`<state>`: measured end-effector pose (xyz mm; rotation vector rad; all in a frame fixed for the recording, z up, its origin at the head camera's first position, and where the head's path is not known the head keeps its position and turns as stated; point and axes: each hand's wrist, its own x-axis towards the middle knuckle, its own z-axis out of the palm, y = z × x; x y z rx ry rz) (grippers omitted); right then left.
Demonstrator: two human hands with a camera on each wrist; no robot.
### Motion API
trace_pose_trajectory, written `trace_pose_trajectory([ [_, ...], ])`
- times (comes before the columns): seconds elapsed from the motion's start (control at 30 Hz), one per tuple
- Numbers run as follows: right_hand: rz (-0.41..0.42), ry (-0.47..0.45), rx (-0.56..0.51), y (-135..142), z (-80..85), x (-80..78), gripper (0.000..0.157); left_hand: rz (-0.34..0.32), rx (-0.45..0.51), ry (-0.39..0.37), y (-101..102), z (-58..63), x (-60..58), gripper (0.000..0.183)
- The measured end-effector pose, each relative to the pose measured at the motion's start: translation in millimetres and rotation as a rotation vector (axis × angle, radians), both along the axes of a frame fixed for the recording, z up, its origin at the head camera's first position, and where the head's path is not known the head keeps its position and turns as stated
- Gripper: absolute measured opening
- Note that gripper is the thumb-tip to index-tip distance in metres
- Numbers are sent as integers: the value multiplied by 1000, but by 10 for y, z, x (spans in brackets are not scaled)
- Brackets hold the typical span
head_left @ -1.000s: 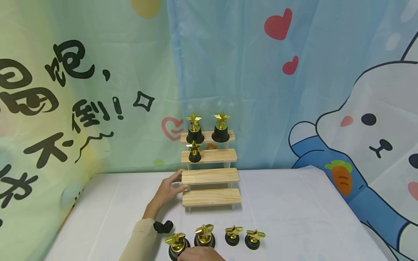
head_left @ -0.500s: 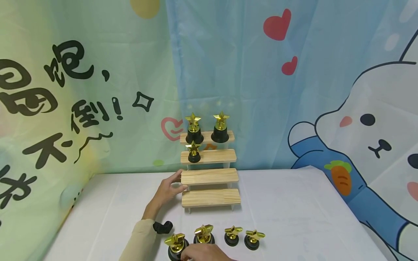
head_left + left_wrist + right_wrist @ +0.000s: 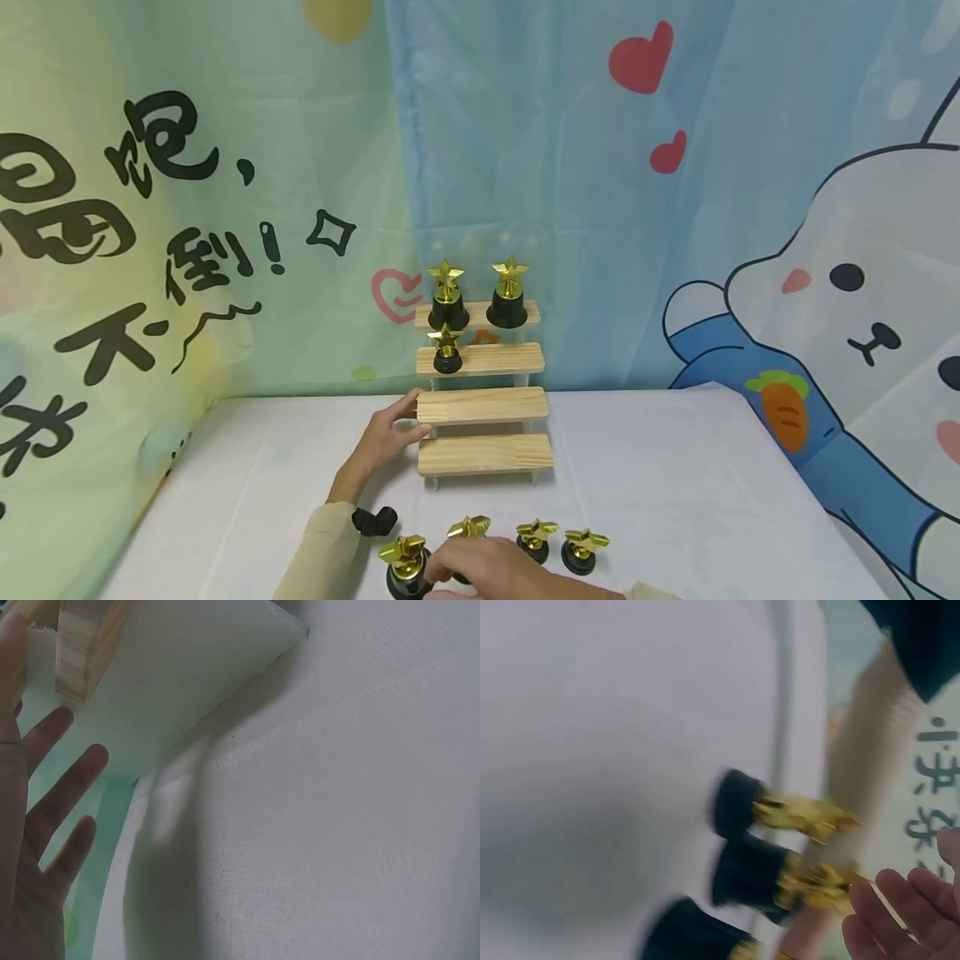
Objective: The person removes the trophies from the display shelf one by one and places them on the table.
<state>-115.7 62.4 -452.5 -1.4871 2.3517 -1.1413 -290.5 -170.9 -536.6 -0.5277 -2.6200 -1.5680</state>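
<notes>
My left hand (image 3: 386, 437) is at the left side of a tiered wooden display stand (image 3: 483, 406). In the left wrist view its fingers (image 3: 69, 787) spread straight beside the stand's pale side panel (image 3: 172, 667). My right hand (image 3: 487, 568) hovers over the front row, fingers loosely bent, between a large star trophy (image 3: 405, 560) and another large star trophy (image 3: 469, 527) that it partly covers. The right wrist view shows its fingers (image 3: 889, 907) apart from the trophies (image 3: 754, 877). Two smaller star trophies (image 3: 534, 540) stand to the right.
Two large trophies (image 3: 508, 292) stand on the top tier and a small trophy (image 3: 447, 350) on the second, at its left. A white cloth covers the table (image 3: 675, 500). A printed curtain (image 3: 525, 125) hangs behind. A black band (image 3: 375, 522) is on the left wrist.
My right hand has moved up and farther into view, now covering part of the second large trophy. My left hand, the stand and the trophies stay in place.
</notes>
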Motion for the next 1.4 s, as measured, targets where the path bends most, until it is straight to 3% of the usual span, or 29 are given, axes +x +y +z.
trace_pose_trajectory([
  [0.13, -88, 196, -43, -2, 272, -174, 15, -4, -3, 33, -18, 2, 1, 71],
  [0.17, -122, 243, -53, 5, 336, -244, 14, -7, -5, 34, -10, 55, 33, 71],
  [0.23, -190, 313, -61, 32, 452, -411, 13, -11, -3, 40, -17, 50, 29, 70],
  [0.47, -405, 366, -59, 99, 675, -955, 12, -10, 0, 32, -40, -10, 0, 70],
  [0.63, -530, 310, -39, 90, 691, -1215, 19, -22, 8, 42, -35, -14, -7, 70],
  [1.03, -726, -5, -60, 84, 649, -1634, 36, -2, -13, 25, -12, -6, -16, 70],
  [1.17, -742, -56, -57, 96, 624, -1746, 37, -12, -8, 36, -15, 2, -15, 69],
  [1.4, -695, -141, -85, 84, 595, -1853, 44, -19, 4, 32, -8, 8, -5, 69],
])
